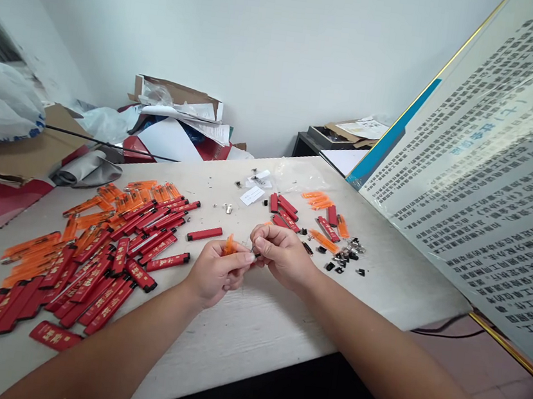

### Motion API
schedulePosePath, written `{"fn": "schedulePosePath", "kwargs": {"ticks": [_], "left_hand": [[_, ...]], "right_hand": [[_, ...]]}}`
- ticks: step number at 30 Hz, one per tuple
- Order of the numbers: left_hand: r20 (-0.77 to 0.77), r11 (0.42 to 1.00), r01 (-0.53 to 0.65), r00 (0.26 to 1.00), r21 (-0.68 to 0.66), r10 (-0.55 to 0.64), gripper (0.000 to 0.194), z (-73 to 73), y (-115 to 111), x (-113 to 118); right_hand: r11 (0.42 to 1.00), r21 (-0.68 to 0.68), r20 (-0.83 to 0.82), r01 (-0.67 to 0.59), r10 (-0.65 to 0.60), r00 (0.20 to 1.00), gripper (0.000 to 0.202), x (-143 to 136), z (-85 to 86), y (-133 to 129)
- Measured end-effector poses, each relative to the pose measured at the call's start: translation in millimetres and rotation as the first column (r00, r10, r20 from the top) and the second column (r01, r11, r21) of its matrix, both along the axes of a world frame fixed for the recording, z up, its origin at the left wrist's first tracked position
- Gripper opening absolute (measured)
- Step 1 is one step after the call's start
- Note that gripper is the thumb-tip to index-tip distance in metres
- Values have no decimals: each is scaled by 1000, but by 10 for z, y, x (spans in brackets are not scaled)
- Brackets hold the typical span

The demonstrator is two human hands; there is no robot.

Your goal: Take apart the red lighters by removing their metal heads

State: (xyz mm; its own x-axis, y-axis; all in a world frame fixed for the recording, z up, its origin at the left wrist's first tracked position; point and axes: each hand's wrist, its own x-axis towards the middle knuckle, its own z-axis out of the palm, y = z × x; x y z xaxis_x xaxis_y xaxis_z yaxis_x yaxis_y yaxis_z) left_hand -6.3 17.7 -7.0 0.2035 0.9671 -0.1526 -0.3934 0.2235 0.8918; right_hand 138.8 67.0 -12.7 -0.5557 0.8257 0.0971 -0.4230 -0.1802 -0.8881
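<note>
My left hand (219, 271) is closed around an orange plastic piece (229, 245), which sticks up above its fingers. My right hand (283, 255) is pinched against the left fingertips, over a small dark part (256, 254) at the point where the hands meet. Just behind the left hand lies a single red case (204, 234) with black ends. To the right of my right hand are small black and metal parts (349, 256), with an orange piece (323, 241) beside them.
Red cases (108, 300) and orange pieces (36, 255) cover the left of the table (236, 364). Further back lie a white label (252, 196) and clear bags. A large printed board (490, 156) leans at the right; boxes and papers stand behind.
</note>
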Motion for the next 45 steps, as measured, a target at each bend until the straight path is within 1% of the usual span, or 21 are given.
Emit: {"fn": "schedulePosePath", "kwargs": {"ticks": [3,8,17,21,24,26,28,31,33,35,38,40,42,43,44,45], "left_hand": [[20,999,-8,1000,-33,9,28,10,-3,-8],[42,999,-28,999,-40,29,25,-21,4,-22],[120,998,-44,992,-49,49,23,-10,-11,-13],[169,996,-46,984,-74,58,24,-24,-21,-10],[207,994,-42,976,-96,61,25,-36,-30,-4],[230,993,-38,971,-114,63,26,-38,-35,-2],[247,991,-32,967,-130,64,25,-37,-38,-2],[265,989,-22,962,-144,60,23,-36,-44,-3],[274,989,-16,960,-144,56,22,-37,-47,-2],[282,990,-10,958,-143,50,23,-41,-50,1],[297,990,-2,954,-144,45,23,-52,-53,7],[305,990,-1,951,-144,46,24,-60,-54,10],[310,989,1,950,-145,45,25,-64,-55,11],[313,989,1,949,-145,44,25,-64,-56,11],[315,990,1,948,-144,45,25,-63,-57,10],[317,990,0,947,-143,46,25,-61,-59,9]], "right_hand": [[1000,-8,-22,6,-7,1000,34,-22,-10,-20],[999,24,-7,-43,44,999,31,7,-2,-10],[973,224,-27,60,-55,998,22,20,-87,43],[940,326,-48,101,-90,995,20,-4,-110,52],[910,393,-71,133,-114,991,17,-10,-96,44],[879,450,-60,157,-146,987,16,-9,-77,33],[827,529,-48,188,-192,980,14,-4,-54,18],[739,631,-47,237,-268,962,12,-2,-25,-10],[685,675,-53,273,-324,945,11,-4,-13,-30],[619,725,-64,302,-376,924,11,-7,-6,-49],[515,793,-77,325,-446,892,12,-7,-2,-73],[461,824,-77,329,-484,872,13,-7,-1,-88],[422,842,-82,335,-513,854,14,-8,-1,-101],[412,845,-88,342,-523,847,14,-11,-3,-107],[412,839,-95,355,-531,842,14,-14,-5,-110],[429,824,-98,369,-534,840,13,-20,-9,-110]]}}
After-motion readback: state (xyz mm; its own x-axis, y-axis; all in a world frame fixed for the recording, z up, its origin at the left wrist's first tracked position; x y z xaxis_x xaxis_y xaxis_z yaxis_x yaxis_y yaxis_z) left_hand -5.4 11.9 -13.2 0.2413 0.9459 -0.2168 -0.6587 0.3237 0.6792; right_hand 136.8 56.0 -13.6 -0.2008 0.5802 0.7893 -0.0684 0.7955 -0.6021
